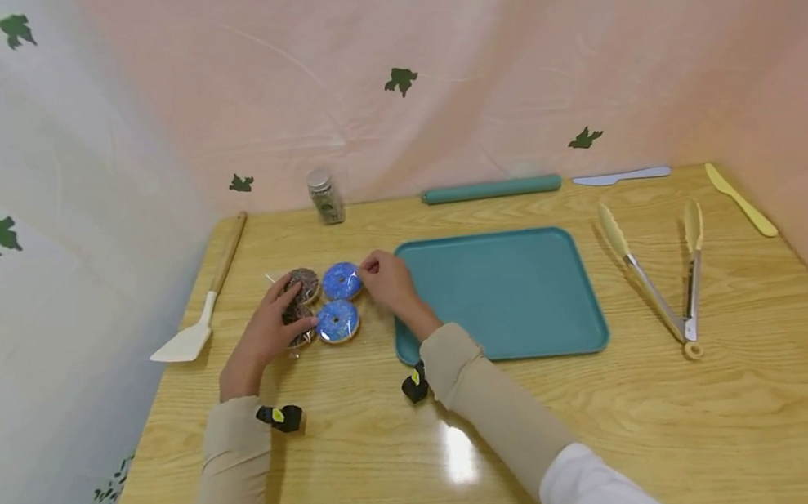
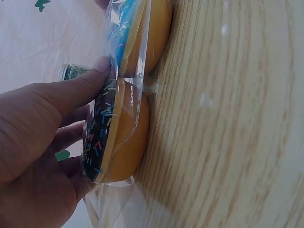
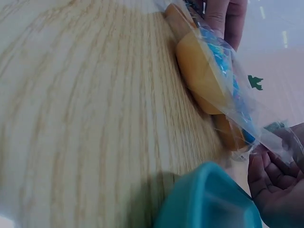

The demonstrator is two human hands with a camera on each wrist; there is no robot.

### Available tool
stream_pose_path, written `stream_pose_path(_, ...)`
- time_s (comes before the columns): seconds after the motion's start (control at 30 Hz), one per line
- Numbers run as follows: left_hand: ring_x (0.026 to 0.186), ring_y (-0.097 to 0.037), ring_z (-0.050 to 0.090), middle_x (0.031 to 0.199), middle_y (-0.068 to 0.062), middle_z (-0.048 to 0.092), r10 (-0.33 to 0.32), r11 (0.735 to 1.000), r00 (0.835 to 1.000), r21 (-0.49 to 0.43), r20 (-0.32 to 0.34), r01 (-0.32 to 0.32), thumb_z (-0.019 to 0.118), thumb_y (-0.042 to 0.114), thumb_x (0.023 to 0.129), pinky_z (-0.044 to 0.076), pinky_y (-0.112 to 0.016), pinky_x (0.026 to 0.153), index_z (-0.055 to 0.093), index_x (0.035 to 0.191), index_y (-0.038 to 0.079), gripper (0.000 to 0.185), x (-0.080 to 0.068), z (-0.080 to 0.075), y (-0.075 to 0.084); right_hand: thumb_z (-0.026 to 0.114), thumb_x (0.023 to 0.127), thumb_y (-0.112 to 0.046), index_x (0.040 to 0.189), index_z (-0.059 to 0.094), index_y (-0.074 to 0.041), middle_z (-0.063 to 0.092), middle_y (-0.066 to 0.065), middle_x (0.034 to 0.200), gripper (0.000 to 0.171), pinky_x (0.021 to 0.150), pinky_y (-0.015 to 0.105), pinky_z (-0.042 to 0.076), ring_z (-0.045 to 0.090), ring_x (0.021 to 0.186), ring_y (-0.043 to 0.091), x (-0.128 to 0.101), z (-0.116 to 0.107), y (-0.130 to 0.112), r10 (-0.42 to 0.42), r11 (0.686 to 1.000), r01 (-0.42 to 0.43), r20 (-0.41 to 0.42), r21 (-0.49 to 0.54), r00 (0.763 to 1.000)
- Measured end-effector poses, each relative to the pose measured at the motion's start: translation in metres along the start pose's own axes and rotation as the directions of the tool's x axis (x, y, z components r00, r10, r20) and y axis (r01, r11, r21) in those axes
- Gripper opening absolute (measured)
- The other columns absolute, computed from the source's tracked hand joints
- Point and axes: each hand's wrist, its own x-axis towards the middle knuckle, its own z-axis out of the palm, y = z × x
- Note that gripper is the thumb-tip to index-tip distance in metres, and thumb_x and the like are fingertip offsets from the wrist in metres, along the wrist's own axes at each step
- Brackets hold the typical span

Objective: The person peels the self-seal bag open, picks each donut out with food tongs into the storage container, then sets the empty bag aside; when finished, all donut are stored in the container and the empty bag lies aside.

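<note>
Near chocolate doughnut mostly under the left hand (jar label too small to read).

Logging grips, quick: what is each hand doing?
Left hand: fingers pressing the chocolate doughnut.
Right hand: pinching the plastic bag.
</note>
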Motion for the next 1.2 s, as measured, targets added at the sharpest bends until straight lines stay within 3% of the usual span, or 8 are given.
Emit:
stream_pose_path(0.5,0.143,-0.045,0.013,0.159,-0.018,0.007,-0.019,1.0,1.0,0.011,0.01,0.019,0.062,0.03,0.094,0.024,-0.061,0.11,0.022,0.151,0.002,0.075,-0.002,0.001,0.003,0.061,0.089,-0.015,0.09,0.069,-0.007,0.065,0.007,0.082,0.011,0.064,0.025,0.046,0.058,0.073,0.018,-0.002,-0.015,0.02,0.099,0.991,-0.087,-0.121,0.098,0.988)
stream_pose_path(0.73,0.142,-0.046,0.015,0.159,-0.02,0.008,-0.004,1.0,1.0,0.016,-0.008,0.004,0.061,0.03,0.095,0.023,-0.061,0.11,0.024,0.151,0.001,0.073,-0.004,0.0,0.001,0.063,0.091,-0.017,0.092,0.069,-0.006,0.067,0.01,0.086,0.013,0.066,0.029,0.047,0.059,0.076,0.021,-0.007,-0.032,0.025,0.102,0.992,-0.097,-0.056,0.076,0.993)
stream_pose_path(0.9,0.142,-0.043,0.019,0.159,-0.017,0.015,0.031,0.998,0.997,-0.044,-0.075,-0.034,0.051,0.034,0.1,0.023,-0.061,0.11,0.033,0.148,0.006,0.059,-0.003,0.001,-0.011,0.062,0.092,-0.02,0.096,0.066,-0.007,0.065,0.009,0.092,0.015,0.069,0.03,0.048,0.059,0.082,0.021,-0.007,-0.041,0.026,0.107,0.991,-0.103,-0.046,0.08,0.993)
stream_pose_path(1.0,0.139,-0.043,0.028,0.157,-0.017,0.023,0.045,0.994,0.989,-0.091,-0.144,-0.058,0.046,0.031,0.102,0.029,-0.06,0.107,0.044,0.143,0.005,0.049,-0.003,0.0,-0.019,0.061,0.093,-0.021,0.099,0.064,-0.007,0.064,0.009,0.094,0.016,0.07,0.032,0.048,0.059,0.085,0.022,-0.008,-0.048,0.025,0.094,0.99,-0.09,-0.037,0.107,0.995)
stream_pose_path(1.2,0.12,-0.04,0.053,0.147,-0.012,0.043,0.016,0.99,0.965,-0.133,-0.261,-0.052,0.055,0.018,0.098,0.047,-0.052,0.094,0.059,0.129,0.004,0.034,-0.004,-0.002,-0.029,0.059,0.095,-0.023,0.101,0.064,-0.008,0.063,0.009,0.095,0.016,0.07,0.032,0.047,0.058,0.087,0.022,-0.011,-0.059,0.022,0.066,0.989,-0.064,-0.013,0.13,0.998)
